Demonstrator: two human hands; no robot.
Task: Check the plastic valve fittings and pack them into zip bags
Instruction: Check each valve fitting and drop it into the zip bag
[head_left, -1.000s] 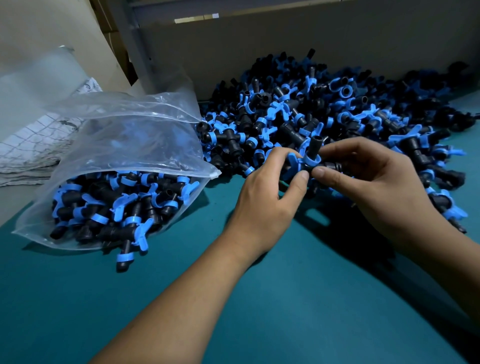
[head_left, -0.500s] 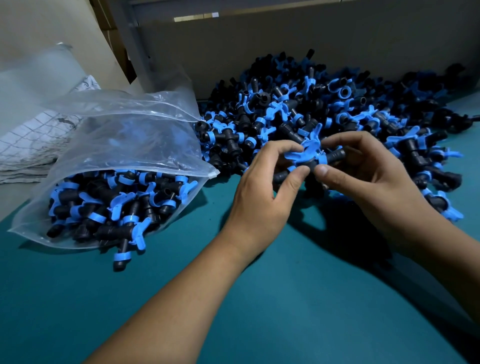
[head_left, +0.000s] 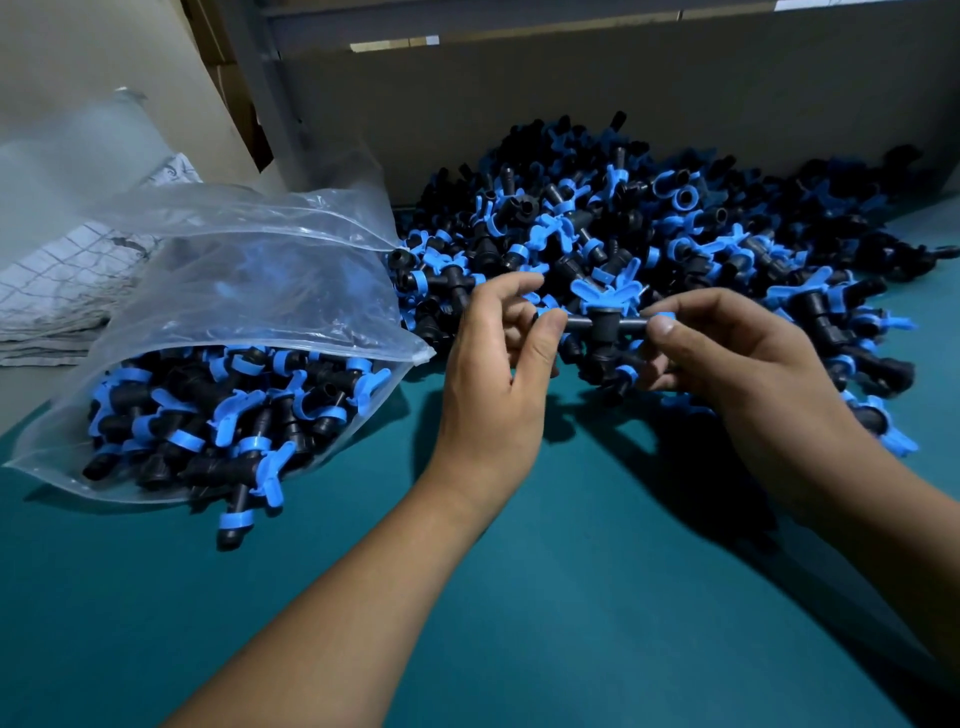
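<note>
Holding one valve fitting (head_left: 602, 322) level above the pile (head_left: 675, 234), I pinch its ends with left hand (head_left: 498, 374) and right hand (head_left: 743, 358); filled zip bag (head_left: 234, 312) lies left

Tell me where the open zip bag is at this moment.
In the head view the zip bag lies on its side at the left of the teal table, left of the left hand, its mouth beside the loose fittings pile.

Teal tabletop (head_left: 519, 597); grey backboard (head_left: 571, 104)
</note>
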